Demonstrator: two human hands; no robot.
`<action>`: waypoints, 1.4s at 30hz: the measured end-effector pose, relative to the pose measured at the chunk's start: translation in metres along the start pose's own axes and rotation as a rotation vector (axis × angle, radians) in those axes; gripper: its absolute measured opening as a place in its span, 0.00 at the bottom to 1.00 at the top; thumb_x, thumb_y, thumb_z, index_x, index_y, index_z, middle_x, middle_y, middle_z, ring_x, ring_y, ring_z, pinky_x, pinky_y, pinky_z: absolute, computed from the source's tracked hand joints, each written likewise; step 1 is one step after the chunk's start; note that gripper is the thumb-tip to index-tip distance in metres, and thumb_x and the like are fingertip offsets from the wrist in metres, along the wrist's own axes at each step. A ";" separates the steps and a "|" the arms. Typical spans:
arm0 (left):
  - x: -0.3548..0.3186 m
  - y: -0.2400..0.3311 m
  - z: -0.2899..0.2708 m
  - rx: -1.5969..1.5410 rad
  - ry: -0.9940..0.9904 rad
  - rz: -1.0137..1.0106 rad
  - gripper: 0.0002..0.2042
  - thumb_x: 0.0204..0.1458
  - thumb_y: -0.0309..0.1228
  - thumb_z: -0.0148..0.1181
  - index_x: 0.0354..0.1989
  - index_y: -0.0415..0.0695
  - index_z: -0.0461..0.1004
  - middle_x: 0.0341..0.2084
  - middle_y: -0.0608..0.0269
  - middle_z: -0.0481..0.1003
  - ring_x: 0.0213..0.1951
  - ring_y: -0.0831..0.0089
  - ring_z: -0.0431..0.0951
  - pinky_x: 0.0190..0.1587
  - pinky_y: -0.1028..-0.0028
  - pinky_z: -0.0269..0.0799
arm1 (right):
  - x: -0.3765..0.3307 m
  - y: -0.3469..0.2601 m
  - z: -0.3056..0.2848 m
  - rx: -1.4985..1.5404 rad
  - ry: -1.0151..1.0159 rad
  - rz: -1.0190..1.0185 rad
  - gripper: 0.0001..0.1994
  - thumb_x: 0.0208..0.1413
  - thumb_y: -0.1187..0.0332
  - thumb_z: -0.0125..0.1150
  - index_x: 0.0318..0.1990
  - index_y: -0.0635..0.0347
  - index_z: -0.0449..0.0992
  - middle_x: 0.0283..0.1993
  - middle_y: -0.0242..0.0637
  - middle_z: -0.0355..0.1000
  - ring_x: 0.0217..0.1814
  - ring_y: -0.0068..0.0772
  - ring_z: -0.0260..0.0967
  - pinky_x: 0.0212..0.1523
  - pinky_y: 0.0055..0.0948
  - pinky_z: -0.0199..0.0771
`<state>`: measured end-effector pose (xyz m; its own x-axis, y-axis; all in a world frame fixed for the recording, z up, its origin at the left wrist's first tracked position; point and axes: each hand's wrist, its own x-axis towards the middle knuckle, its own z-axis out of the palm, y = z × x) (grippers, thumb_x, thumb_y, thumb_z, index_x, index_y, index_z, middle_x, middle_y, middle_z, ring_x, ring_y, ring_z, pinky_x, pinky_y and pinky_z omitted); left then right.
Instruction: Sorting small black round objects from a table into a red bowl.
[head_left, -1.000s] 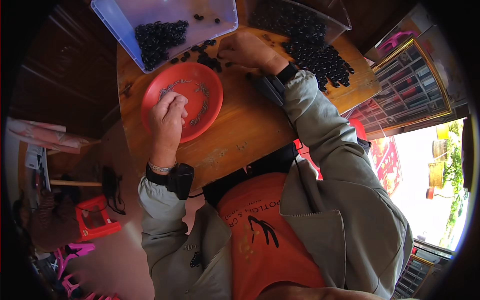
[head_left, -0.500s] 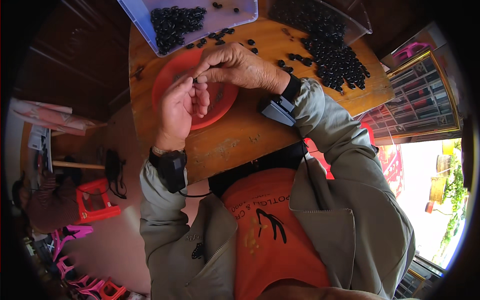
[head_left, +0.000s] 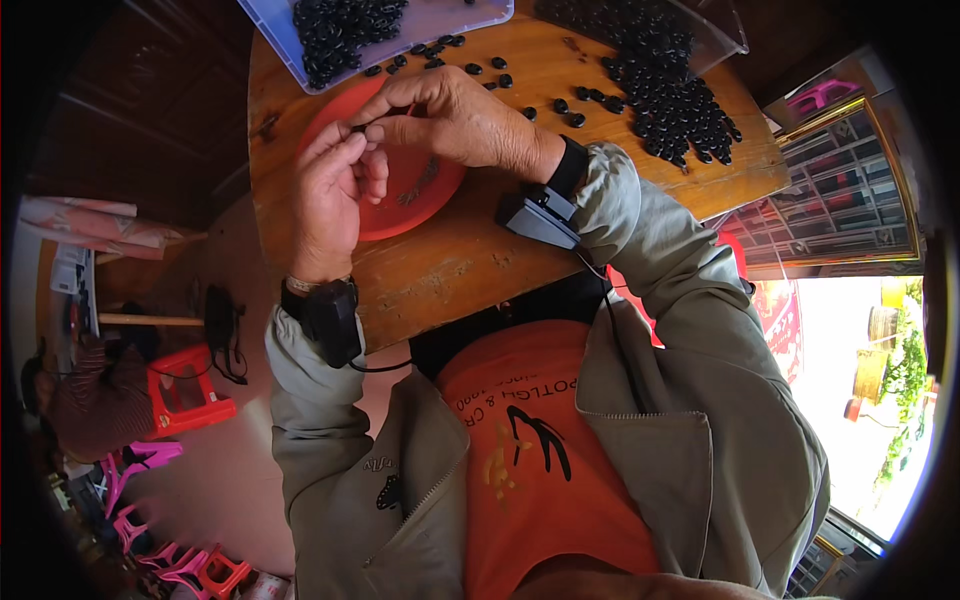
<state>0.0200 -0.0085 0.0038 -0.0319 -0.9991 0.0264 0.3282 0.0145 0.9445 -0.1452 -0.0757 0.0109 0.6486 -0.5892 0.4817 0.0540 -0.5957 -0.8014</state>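
Both hands meet above the red plate (head_left: 400, 220) on the wooden table (head_left: 480, 245). The right hand (head_left: 460, 122) comes in from 3 o'clock, its grip narrow, thumb and forefinger pinching a small dark piece (head_left: 361, 129). The left hand (head_left: 328, 205) comes in from 7 o'clock, its raised fingertips at the same piece; whether its grip also holds the piece, I cannot tell.

Thin grey bits (head_left: 425, 182) lie on the plate. Taking the plate as centre, the bluish bin (head_left: 445, 22) stands at 12 o'clock with black pieces inside. Between 2 and 3 o'clock, a pile (head_left: 680, 125) of black pieces spreads from the clear bin (head_left: 722, 55), with loose ones (head_left: 577, 120) scattered nearer the right hand.
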 end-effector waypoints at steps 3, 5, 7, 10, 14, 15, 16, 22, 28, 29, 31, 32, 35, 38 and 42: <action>0.000 0.008 -0.007 0.043 -0.027 0.004 0.08 0.55 0.31 0.47 0.30 0.41 0.70 0.19 0.67 0.69 0.20 0.81 0.66 0.23 0.83 0.59 | 0.003 0.002 0.003 -0.045 0.024 -0.024 0.09 0.53 0.71 0.61 0.42 0.59 0.78 0.36 0.34 0.76 0.39 0.24 0.72 0.43 0.24 0.71; 0.001 0.010 -0.009 0.164 0.141 0.089 0.07 0.55 0.31 0.48 0.28 0.42 0.70 0.18 0.68 0.68 0.20 0.81 0.65 0.23 0.83 0.59 | 0.002 0.001 0.001 -0.219 -0.016 -0.050 0.09 0.51 0.71 0.61 0.40 0.59 0.78 0.35 0.36 0.75 0.38 0.29 0.73 0.41 0.26 0.72; 0.003 0.009 -0.014 0.209 0.197 0.152 0.07 0.55 0.31 0.49 0.28 0.43 0.70 0.18 0.69 0.68 0.20 0.82 0.65 0.23 0.83 0.59 | 0.001 -0.001 0.005 -0.389 -0.061 -0.080 0.08 0.49 0.70 0.61 0.38 0.58 0.78 0.33 0.37 0.75 0.36 0.35 0.73 0.39 0.29 0.72; 0.004 0.009 -0.016 0.259 0.291 0.229 0.07 0.54 0.30 0.49 0.27 0.43 0.70 0.18 0.70 0.68 0.19 0.83 0.64 0.23 0.83 0.59 | -0.002 -0.010 0.021 -0.669 -0.335 -0.149 0.06 0.46 0.68 0.59 0.33 0.57 0.77 0.30 0.39 0.73 0.34 0.44 0.71 0.33 0.36 0.71; 0.003 0.010 -0.022 0.265 0.338 0.276 0.06 0.54 0.30 0.49 0.27 0.43 0.69 0.17 0.70 0.68 0.19 0.84 0.64 0.23 0.83 0.60 | 0.001 -0.021 0.039 -0.882 -0.459 -0.136 0.06 0.45 0.69 0.54 0.29 0.54 0.77 0.27 0.39 0.73 0.34 0.44 0.72 0.32 0.40 0.71; 0.004 0.010 -0.023 0.261 0.342 0.278 0.06 0.54 0.30 0.49 0.27 0.43 0.69 0.17 0.70 0.68 0.19 0.84 0.64 0.23 0.83 0.60 | 0.002 -0.022 0.041 -0.958 -0.500 -0.117 0.08 0.45 0.69 0.53 0.30 0.52 0.79 0.28 0.39 0.75 0.35 0.43 0.73 0.35 0.39 0.72; 0.005 0.009 -0.024 0.240 0.339 0.281 0.06 0.54 0.30 0.50 0.28 0.43 0.70 0.17 0.70 0.68 0.19 0.83 0.64 0.23 0.83 0.60 | 0.002 -0.021 0.042 -0.961 -0.505 -0.119 0.08 0.45 0.69 0.53 0.30 0.52 0.79 0.28 0.39 0.75 0.35 0.43 0.73 0.35 0.39 0.72; 0.006 0.009 -0.024 0.197 0.320 0.295 0.06 0.53 0.30 0.51 0.29 0.42 0.70 0.18 0.70 0.68 0.20 0.83 0.65 0.24 0.82 0.61 | 0.004 -0.020 0.049 -0.998 -0.505 -0.226 0.07 0.43 0.70 0.53 0.22 0.59 0.77 0.24 0.41 0.74 0.30 0.43 0.74 0.29 0.39 0.72; 0.007 0.009 -0.025 0.182 0.347 0.321 0.06 0.53 0.29 0.51 0.28 0.41 0.70 0.18 0.70 0.68 0.21 0.82 0.66 0.25 0.82 0.62 | 0.011 -0.030 0.057 -1.042 -0.590 -0.249 0.06 0.42 0.71 0.54 0.21 0.59 0.77 0.23 0.43 0.73 0.28 0.45 0.73 0.27 0.39 0.72; 0.006 0.009 -0.025 0.184 0.355 0.327 0.06 0.53 0.29 0.51 0.27 0.41 0.70 0.18 0.70 0.68 0.21 0.82 0.66 0.25 0.82 0.62 | 0.011 -0.030 0.057 -1.035 -0.596 -0.239 0.06 0.42 0.71 0.53 0.22 0.59 0.77 0.24 0.43 0.73 0.28 0.45 0.73 0.27 0.39 0.72; 0.005 0.010 -0.025 0.197 0.352 0.324 0.06 0.53 0.29 0.51 0.27 0.41 0.70 0.18 0.70 0.68 0.21 0.82 0.66 0.25 0.82 0.61 | 0.012 -0.023 0.055 -1.026 -0.600 -0.227 0.06 0.42 0.71 0.53 0.23 0.60 0.77 0.24 0.43 0.73 0.29 0.45 0.73 0.28 0.39 0.72; 0.004 0.011 -0.024 0.210 0.348 0.322 0.06 0.53 0.28 0.50 0.27 0.41 0.70 0.18 0.69 0.68 0.22 0.82 0.66 0.25 0.82 0.61 | 0.012 -0.013 0.054 -0.990 -0.567 -0.212 0.06 0.43 0.71 0.53 0.25 0.59 0.77 0.26 0.42 0.73 0.30 0.46 0.73 0.29 0.39 0.72; 0.003 0.013 -0.026 0.193 0.368 0.287 0.05 0.53 0.28 0.50 0.28 0.41 0.70 0.18 0.69 0.68 0.22 0.82 0.66 0.26 0.82 0.61 | 0.015 -0.008 0.040 -0.877 -0.488 -0.189 0.07 0.45 0.70 0.53 0.30 0.56 0.78 0.30 0.41 0.74 0.35 0.45 0.72 0.34 0.40 0.72; 0.003 0.015 -0.028 0.187 0.361 0.304 0.05 0.53 0.28 0.51 0.28 0.40 0.70 0.19 0.69 0.68 0.22 0.82 0.66 0.26 0.82 0.61 | 0.017 -0.007 0.027 -0.794 -0.441 -0.168 0.09 0.46 0.70 0.54 0.34 0.52 0.78 0.32 0.40 0.75 0.36 0.45 0.72 0.35 0.40 0.71; 0.004 0.015 -0.027 0.192 0.363 0.299 0.05 0.53 0.28 0.51 0.29 0.40 0.70 0.19 0.69 0.68 0.22 0.82 0.66 0.25 0.82 0.61 | 0.017 -0.001 0.022 -0.785 -0.440 -0.165 0.10 0.46 0.70 0.55 0.37 0.51 0.78 0.32 0.40 0.74 0.35 0.45 0.72 0.33 0.40 0.70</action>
<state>0.0504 -0.0137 0.0093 0.3784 -0.8986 0.2220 0.0917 0.2751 0.9570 -0.1173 -0.0733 0.0122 0.9182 -0.2980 0.2610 -0.2553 -0.9490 -0.1852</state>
